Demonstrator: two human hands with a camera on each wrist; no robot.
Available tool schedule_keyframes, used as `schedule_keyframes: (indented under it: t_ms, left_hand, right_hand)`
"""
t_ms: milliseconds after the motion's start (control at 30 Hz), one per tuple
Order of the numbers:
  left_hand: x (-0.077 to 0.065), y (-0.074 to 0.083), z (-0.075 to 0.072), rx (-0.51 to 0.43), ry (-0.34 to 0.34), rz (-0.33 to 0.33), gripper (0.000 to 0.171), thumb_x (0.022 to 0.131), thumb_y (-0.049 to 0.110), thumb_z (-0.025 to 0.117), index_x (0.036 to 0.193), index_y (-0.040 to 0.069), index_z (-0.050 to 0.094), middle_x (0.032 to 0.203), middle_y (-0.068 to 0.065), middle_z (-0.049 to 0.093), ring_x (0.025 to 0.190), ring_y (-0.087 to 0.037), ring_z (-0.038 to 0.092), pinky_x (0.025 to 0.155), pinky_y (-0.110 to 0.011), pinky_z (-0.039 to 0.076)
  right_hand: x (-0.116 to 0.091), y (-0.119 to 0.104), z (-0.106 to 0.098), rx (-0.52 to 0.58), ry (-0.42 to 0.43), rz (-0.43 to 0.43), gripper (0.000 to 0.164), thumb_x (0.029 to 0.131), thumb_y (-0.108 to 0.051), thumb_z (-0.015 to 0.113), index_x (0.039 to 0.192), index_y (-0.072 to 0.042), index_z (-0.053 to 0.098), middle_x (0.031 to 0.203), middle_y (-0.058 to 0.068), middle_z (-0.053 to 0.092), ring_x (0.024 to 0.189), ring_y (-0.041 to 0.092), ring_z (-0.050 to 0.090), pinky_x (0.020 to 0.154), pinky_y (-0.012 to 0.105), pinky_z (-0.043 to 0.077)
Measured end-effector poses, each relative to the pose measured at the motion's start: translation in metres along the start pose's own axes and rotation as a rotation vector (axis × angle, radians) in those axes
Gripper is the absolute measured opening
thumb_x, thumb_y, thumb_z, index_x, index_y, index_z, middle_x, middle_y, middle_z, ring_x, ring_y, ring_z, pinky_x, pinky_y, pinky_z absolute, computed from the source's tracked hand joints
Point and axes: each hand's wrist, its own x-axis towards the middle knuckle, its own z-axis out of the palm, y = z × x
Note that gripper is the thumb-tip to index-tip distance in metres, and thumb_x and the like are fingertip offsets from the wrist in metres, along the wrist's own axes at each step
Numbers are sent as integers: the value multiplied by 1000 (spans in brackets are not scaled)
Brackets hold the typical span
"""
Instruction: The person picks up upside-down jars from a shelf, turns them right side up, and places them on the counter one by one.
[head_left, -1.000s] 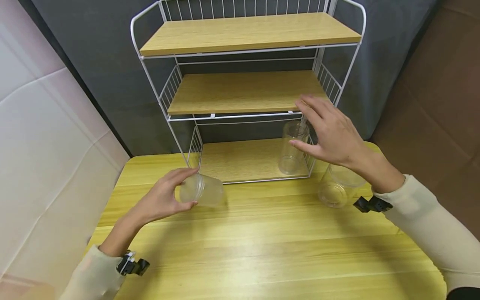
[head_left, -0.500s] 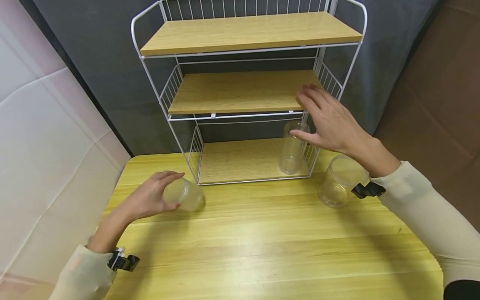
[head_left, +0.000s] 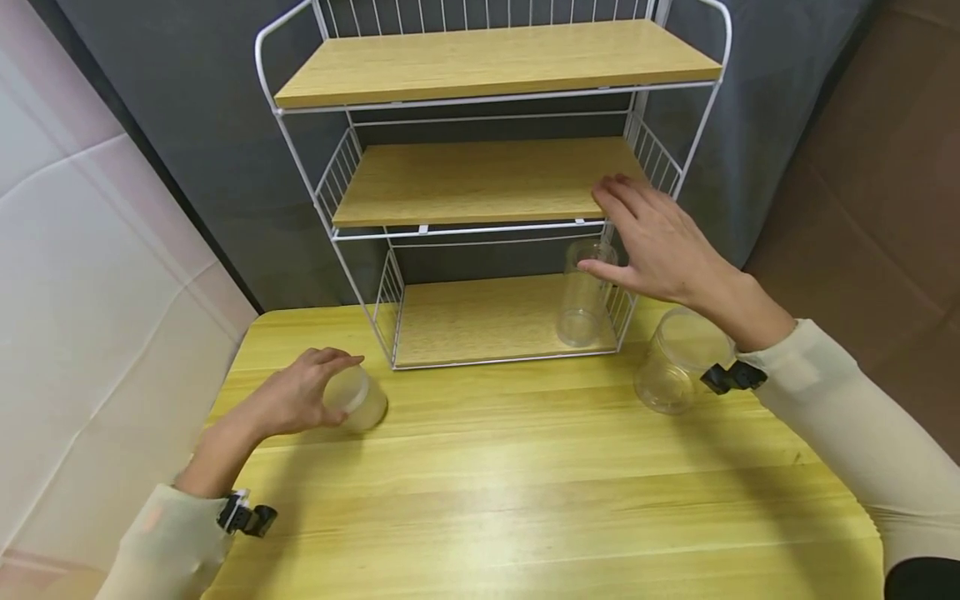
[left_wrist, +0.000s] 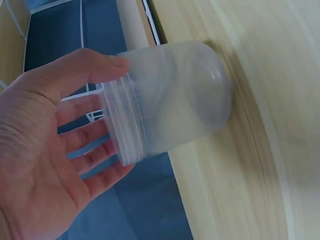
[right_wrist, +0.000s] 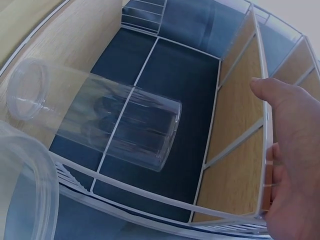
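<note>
My left hand [head_left: 288, 396] holds a frosted plastic jar [head_left: 363, 404] near its threaded rim, thumb on one side and fingers on the other. In the left wrist view the base of this jar [left_wrist: 205, 90] meets the wooden tabletop. My right hand [head_left: 656, 246] is at the front right corner of the rack's middle shelf [head_left: 487, 179], fingers extended and thumb apart. Whether it touches the rack cannot be told. Below it, a tall clear jar [head_left: 579, 308] stands on the bottom shelf [head_left: 480, 321], at the right end.
A wider clear jar [head_left: 667, 375] stands on the table [head_left: 510, 483] right of the rack, partly behind the right forearm. The white wire rack has a top shelf [head_left: 495, 62] and wire sides. A white sheet [head_left: 97, 292] borders the left; a brown one [head_left: 862, 225] the right.
My left hand has moved left and slightly down with the frosted jar, away from the rack, and the jar has tipped more upright. The right hand has risen slightly.
</note>
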Motion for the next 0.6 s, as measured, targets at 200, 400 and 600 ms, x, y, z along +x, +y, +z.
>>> schedule_keyframes:
  t_ms: [200, 400, 600]
  left_hand:
    - [1, 1, 7, 6, -4, 1, 82, 73, 13, 92, 147, 2, 59, 141, -28, 59, 128, -53, 55, 73, -63, 60]
    - [2, 3, 10, 13, -18, -9, 82, 75, 14, 92, 149, 4, 58, 144, -27, 57, 130, -52, 54, 70, -63, 60]
    - [5, 6, 9, 29, -24, 6, 81, 77, 16, 92, 149, 4, 58, 146, -26, 57, 130, -52, 54, 76, -66, 59]
  right_hand:
    - [0, 0, 1, 7, 1, 5, 92, 91, -53, 74, 154, 8, 45, 156, 31, 47, 145, 50, 45, 118, 64, 38]
    - [0, 0, 1, 15, -6, 3, 91, 91, -52, 74, 153, 9, 45, 156, 31, 48, 145, 50, 44, 119, 64, 37]
    - [-1, 2, 0, 25, -18, 4, 88, 94, -50, 73, 153, 9, 45, 158, 30, 46, 147, 48, 42, 121, 64, 34]
